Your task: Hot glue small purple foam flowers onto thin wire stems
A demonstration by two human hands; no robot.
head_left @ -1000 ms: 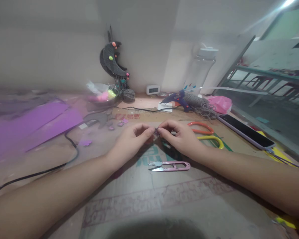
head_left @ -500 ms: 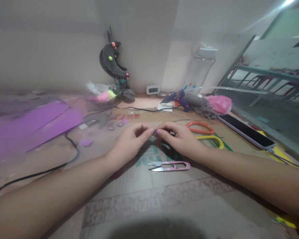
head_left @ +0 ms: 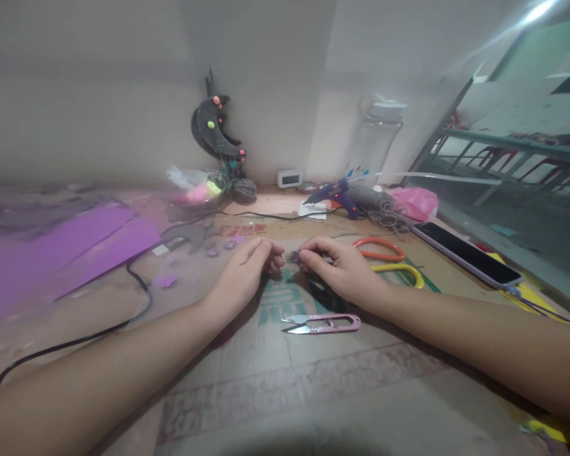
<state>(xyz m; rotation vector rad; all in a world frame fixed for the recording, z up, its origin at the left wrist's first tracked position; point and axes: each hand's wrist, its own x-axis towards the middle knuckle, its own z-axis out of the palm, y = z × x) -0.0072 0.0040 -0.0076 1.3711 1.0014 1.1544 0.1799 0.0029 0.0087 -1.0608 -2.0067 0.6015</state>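
Between the thumb and forefinger of my right hand is a small purple piece, its exact shape too blurred to tell. My left hand is just to the left, apart from that piece, with its fingers curled in and nothing visible in them. Below both hands, pink thread snips lie on the cardboard, blades pointing left. Scissors with one orange handle and one yellow handle lie partly hidden behind my right hand. Purple flower-shaped cutouts rest left of my left hand.
Purple sheets cover the left side, beside a black cord. At the back are a glue gun, grey yarn, a small clock, a bottle and a dark crescent ornament. A phone lies right.
My left hand has drawn away to the left from the small purple piece, and its fingers have curled in. My right hand keeps hold of the piece. The view has shifted slightly.
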